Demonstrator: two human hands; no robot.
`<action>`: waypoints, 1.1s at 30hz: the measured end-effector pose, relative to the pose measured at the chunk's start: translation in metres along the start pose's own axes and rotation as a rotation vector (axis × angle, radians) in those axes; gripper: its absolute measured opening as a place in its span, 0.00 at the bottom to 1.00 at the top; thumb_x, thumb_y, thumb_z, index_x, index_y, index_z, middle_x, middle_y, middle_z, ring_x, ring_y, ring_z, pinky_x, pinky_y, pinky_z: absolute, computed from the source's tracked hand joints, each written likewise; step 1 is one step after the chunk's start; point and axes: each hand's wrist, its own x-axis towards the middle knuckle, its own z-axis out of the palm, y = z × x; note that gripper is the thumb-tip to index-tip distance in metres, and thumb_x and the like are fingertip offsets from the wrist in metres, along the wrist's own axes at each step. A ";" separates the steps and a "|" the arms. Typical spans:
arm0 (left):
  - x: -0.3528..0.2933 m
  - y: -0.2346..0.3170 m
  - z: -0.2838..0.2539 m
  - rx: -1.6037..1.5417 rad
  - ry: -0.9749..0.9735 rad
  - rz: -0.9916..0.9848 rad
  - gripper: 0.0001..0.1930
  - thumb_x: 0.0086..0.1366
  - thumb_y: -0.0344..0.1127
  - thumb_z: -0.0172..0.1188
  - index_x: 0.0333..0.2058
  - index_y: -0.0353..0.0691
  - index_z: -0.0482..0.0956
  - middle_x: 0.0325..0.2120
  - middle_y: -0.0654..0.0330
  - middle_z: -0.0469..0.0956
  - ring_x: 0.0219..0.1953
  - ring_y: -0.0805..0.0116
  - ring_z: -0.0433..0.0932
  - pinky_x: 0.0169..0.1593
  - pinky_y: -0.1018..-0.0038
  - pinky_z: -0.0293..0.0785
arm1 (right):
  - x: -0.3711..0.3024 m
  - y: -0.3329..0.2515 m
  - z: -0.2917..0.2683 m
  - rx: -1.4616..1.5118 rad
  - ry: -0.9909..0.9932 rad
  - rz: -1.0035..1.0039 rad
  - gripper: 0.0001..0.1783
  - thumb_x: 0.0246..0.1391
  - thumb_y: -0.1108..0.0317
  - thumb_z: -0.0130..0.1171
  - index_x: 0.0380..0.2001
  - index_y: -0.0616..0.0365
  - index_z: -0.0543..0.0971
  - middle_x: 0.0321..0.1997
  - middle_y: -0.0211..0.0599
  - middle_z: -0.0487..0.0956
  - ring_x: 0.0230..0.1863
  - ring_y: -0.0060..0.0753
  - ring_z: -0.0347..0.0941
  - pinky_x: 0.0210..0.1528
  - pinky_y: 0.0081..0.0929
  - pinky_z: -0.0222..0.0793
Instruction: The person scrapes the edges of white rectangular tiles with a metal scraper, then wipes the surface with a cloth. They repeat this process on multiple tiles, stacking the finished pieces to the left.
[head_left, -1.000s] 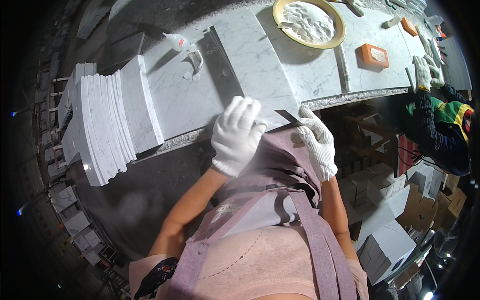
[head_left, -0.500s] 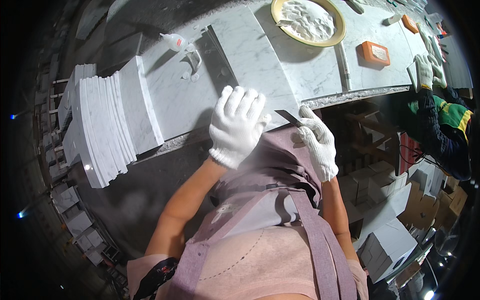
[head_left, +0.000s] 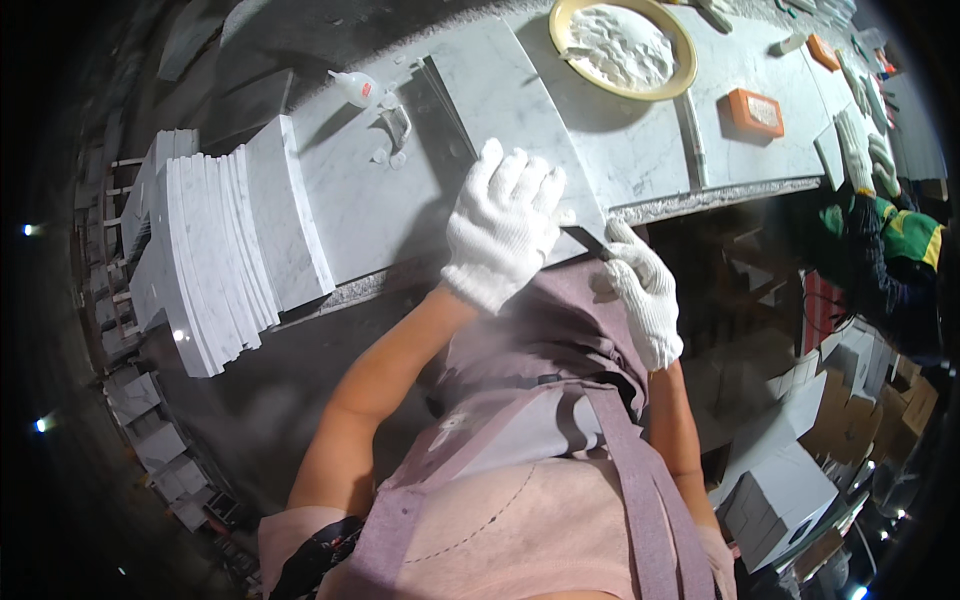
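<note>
My left hand (head_left: pixel 503 230), in a white knit glove, lies with fingers stretched over the near end of a grey-veined white marble slab (head_left: pixel 505 85). A dark, flat scraper blade (head_left: pixel 584 240) sticks out from my right hand (head_left: pixel 645 295), also gloved in white, whose fingers are closed round it. The blade points up and left toward the slab's near edge, close to my left thumb. Whether it touches the slab I cannot tell. Past my left hand, a small clear squeeze bottle (head_left: pixel 352 88) and some whitish scraps (head_left: pixel 395 128) are on the marble.
On the left stands a row of marble slabs (head_left: pixel 215 235) packed together. A yellow-rimmed bowl of white powder (head_left: pixel 688 70) sits at the far side, with an orange block (head_left: pixel 755 112) to its right. A co-worker's gloved hands (head_left: pixel 855 155) are at the far right.
My left hand has shifted right and slightly away from me over the slab, nearer the blade. My right hand, still gripping the scraper, has moved slightly right and toward me.
</note>
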 end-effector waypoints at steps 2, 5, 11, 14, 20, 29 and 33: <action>-0.001 0.003 -0.004 0.061 0.041 0.024 0.25 0.57 0.43 0.65 0.52 0.39 0.82 0.50 0.56 0.81 0.56 0.56 0.76 0.70 0.52 0.66 | -0.001 0.001 0.001 0.049 -0.026 -0.039 0.19 0.67 0.73 0.63 0.59 0.65 0.79 0.51 0.35 0.84 0.37 0.20 0.79 0.40 0.21 0.77; -0.006 0.010 -0.019 -0.009 0.021 0.020 0.23 0.53 0.39 0.66 0.48 0.36 0.84 0.45 0.56 0.82 0.53 0.55 0.78 0.68 0.55 0.69 | 0.004 0.001 0.001 -0.005 0.035 -0.022 0.17 0.67 0.68 0.66 0.54 0.67 0.81 0.76 0.49 0.70 0.35 0.28 0.84 0.33 0.24 0.81; -0.030 0.021 -0.049 -0.333 -0.202 -0.153 0.13 0.55 0.38 0.74 0.37 0.41 0.86 0.41 0.59 0.84 0.49 0.52 0.80 0.59 0.57 0.75 | 0.016 -0.005 0.004 -0.127 -0.048 -0.053 0.19 0.69 0.69 0.63 0.57 0.70 0.79 0.75 0.49 0.69 0.39 0.26 0.83 0.38 0.25 0.82; -0.044 0.021 -0.044 -0.221 0.038 -0.392 0.08 0.61 0.36 0.71 0.35 0.38 0.85 0.38 0.56 0.83 0.44 0.50 0.80 0.55 0.57 0.77 | 0.019 -0.009 0.010 -0.113 -0.072 -0.060 0.18 0.68 0.71 0.64 0.56 0.71 0.79 0.75 0.50 0.69 0.40 0.24 0.83 0.37 0.23 0.82; -0.062 0.011 -0.015 -0.858 -0.201 -1.225 0.30 0.70 0.54 0.65 0.58 0.34 0.73 0.49 0.45 0.83 0.54 0.55 0.81 0.60 0.60 0.74 | 0.012 -0.006 0.023 -0.267 -0.065 -0.192 0.10 0.67 0.80 0.61 0.50 0.67 0.81 0.53 0.35 0.79 0.36 0.19 0.77 0.36 0.16 0.73; -0.045 0.008 -0.029 -0.870 -0.285 -1.253 0.32 0.73 0.59 0.62 0.46 0.27 0.75 0.37 0.52 0.78 0.38 0.66 0.74 0.48 0.65 0.73 | -0.006 0.022 0.034 -0.503 -0.169 -0.281 0.13 0.64 0.82 0.60 0.50 0.65 0.84 0.77 0.61 0.65 0.77 0.49 0.64 0.74 0.34 0.64; -0.030 0.013 -0.045 -0.766 -0.247 -1.252 0.29 0.73 0.60 0.60 0.38 0.31 0.75 0.32 0.55 0.77 0.37 0.67 0.73 0.46 0.62 0.72 | -0.006 0.016 0.023 -0.142 -0.193 -0.083 0.12 0.67 0.80 0.60 0.52 0.69 0.82 0.76 0.50 0.69 0.59 0.27 0.77 0.55 0.22 0.77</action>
